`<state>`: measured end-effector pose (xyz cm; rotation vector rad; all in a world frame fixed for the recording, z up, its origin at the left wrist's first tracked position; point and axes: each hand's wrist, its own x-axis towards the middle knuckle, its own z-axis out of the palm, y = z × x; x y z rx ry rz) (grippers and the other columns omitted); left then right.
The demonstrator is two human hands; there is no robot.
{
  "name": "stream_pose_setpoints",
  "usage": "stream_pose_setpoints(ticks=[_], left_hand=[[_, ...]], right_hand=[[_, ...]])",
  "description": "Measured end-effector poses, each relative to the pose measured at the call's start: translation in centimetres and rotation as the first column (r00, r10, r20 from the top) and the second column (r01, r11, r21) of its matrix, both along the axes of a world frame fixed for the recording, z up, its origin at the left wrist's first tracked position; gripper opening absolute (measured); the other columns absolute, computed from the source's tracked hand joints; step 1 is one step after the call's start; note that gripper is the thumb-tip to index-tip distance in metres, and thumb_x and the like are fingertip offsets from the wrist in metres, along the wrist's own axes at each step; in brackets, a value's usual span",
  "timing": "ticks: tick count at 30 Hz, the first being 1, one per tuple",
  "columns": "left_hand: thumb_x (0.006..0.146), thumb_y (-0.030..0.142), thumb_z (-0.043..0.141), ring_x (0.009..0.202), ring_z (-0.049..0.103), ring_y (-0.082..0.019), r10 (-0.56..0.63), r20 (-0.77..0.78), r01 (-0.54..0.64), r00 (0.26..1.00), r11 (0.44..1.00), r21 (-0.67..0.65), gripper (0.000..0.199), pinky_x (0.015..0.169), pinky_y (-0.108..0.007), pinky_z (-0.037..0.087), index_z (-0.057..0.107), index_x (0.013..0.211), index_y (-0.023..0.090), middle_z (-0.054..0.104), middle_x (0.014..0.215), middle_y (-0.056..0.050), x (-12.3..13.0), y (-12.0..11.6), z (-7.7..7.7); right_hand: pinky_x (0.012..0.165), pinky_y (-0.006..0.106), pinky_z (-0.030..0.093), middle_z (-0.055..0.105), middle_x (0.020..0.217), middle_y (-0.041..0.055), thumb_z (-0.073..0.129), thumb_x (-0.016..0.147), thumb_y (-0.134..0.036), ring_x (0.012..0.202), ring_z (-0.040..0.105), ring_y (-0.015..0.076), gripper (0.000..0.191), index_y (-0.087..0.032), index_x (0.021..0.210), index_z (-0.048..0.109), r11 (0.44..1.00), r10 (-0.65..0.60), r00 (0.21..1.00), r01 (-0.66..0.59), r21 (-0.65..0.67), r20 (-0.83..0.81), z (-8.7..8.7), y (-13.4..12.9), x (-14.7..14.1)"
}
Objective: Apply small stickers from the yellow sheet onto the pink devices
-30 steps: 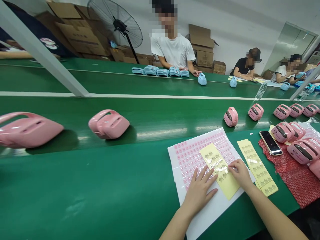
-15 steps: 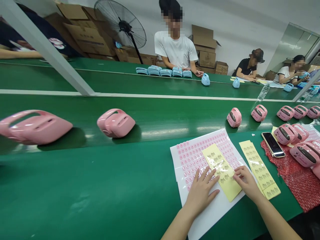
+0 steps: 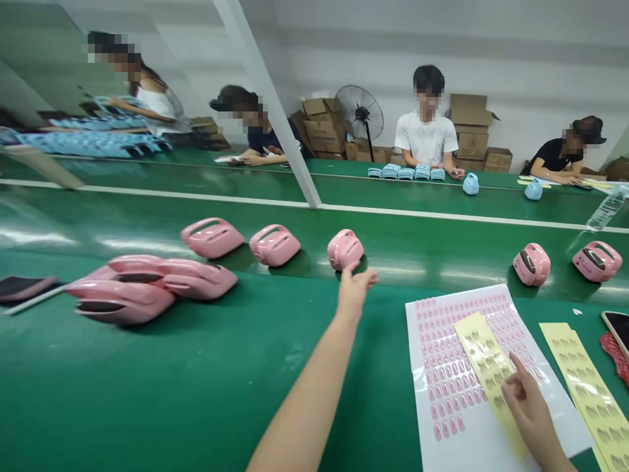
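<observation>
My left hand [image 3: 354, 290] is stretched forward, its fingers apart, at the front of a pink rounded plastic housing with a handle [image 3: 345, 246]. The fingertips overlap the housing's lower edge; whether they touch it I cannot tell. My right hand [image 3: 531, 406] hovers over a yellow sticker strip [image 3: 484, 351], the index finger raised and the other fingers curled in toward the thumb. Anything pinched there is too small to make out. Beneath the strip lies a white sheet with rows of small pink stickers [image 3: 445, 387].
More pink housings [image 3: 213, 238] stand along the green belt, and several are grouped at left [image 3: 130, 298]. Further yellow strips [image 3: 584, 377] and a phone [image 3: 616, 331] lie at right. Co-workers sit across, behind blue housings [image 3: 470, 184]. A slanted post [image 3: 275, 98] crosses the view.
The view has swung left. My left hand has left the sticker sheet and reached out to a pink housing. My right hand has lifted slightly from the yellow strip.
</observation>
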<state>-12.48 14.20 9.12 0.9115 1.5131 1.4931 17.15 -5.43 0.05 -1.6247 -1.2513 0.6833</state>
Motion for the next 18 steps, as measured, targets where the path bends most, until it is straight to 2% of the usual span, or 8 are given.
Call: stream_pose_setpoints(ticks=[3,5,8,11,14,16,18], left_hand=[[0.084,0.016,0.036,0.045,0.053,-0.008,0.153,0.062,-0.152,0.986,0.988,-0.028,0.04,0.051,-0.017,0.043,0.021,0.12,0.015,0.052,0.06,0.003,-4.6,4.9,1.0],[0.087,0.021,0.032,0.044,0.053,-0.009,0.145,0.096,-0.141,0.985,0.989,-0.05,0.028,0.047,-0.017,0.041,0.026,0.114,0.017,0.052,0.059,0.002,-6.4,6.5,1.2],[0.088,0.029,0.033,0.048,0.057,-0.014,0.06,0.131,-0.048,0.99,0.994,-0.095,0.015,0.05,-0.024,0.046,0.034,0.098,0.018,0.056,0.059,-0.002,-7.3,7.4,0.5],[0.088,0.028,0.035,0.057,0.061,-0.016,-0.015,0.135,0.027,0.991,0.995,-0.093,0.009,0.06,-0.03,0.049,0.033,0.086,0.019,0.059,0.061,-0.005,-6.9,7.4,-0.2],[0.087,0.028,0.037,0.064,0.062,-0.016,-0.079,0.089,0.084,0.993,0.995,-0.051,0.012,0.069,-0.032,0.049,0.034,0.078,0.019,0.061,0.064,-0.006,-5.4,6.9,-0.5],[0.084,0.032,0.043,0.069,0.063,-0.017,-0.113,0.022,0.113,0.993,0.994,-0.003,0.016,0.074,-0.034,0.048,0.037,0.077,0.019,0.061,0.065,-0.006,-3.7,5.8,-0.4],[0.079,0.037,0.051,0.075,0.062,-0.019,-0.139,-0.072,0.143,0.988,0.988,0.063,0.02,0.079,-0.034,0.046,0.043,0.077,0.019,0.062,0.066,-0.004,-1.5,3.8,-0.5]], right_hand=[[0.059,0.033,0.043,0.049,0.068,0.0009,0.046,0.077,-0.053,0.06,0.048,0.019,0.053,-0.028,0.124,0.041,1.0,0.018,1.0,-0.018,0.024,-0.004,-0.8,-0.1,-0.3],[0.059,0.034,0.042,0.049,0.066,0.001,0.046,0.076,-0.054,0.059,0.047,0.0195,0.055,-0.028,0.124,0.042,0.999,0.013,1.0,-0.013,0.03,-0.004,-1.1,-0.1,-0.5],[0.057,0.034,0.042,0.05,0.063,0.0013,0.046,0.075,-0.057,0.057,0.048,0.02,0.056,-0.028,0.123,0.044,0.999,-0.017,1.0,0.017,0.038,0.0,-1.3,-0.2,-1.1],[0.055,0.033,0.042,0.052,0.062,0.0014,0.044,0.075,-0.058,0.057,0.05,0.0203,0.059,-0.028,0.126,0.041,0.998,-0.039,0.999,0.04,0.039,-0.027,-1.6,-0.7,-2.0],[0.058,0.032,0.043,0.053,0.064,0.001,0.041,0.079,-0.056,0.06,0.052,0.0195,0.061,-0.026,0.131,0.032,0.999,-0.035,0.996,0.037,0.024,-0.08,-1.3,-1.2,-2.4],[0.063,0.033,0.044,0.054,0.068,0.0008,0.041,0.08,-0.053,0.063,0.052,0.0186,0.062,-0.025,0.134,0.027,1.0,-0.023,0.994,0.025,0.018,-0.102,-0.4,-1.2,-2.3],[0.07,0.034,0.044,0.057,0.077,0.002,0.044,0.08,-0.05,0.069,0.053,0.0187,0.064,-0.025,0.135,0.024,1.0,-0.015,0.993,0.018,0.024,-0.115,1.3,-0.6,-2.1]])
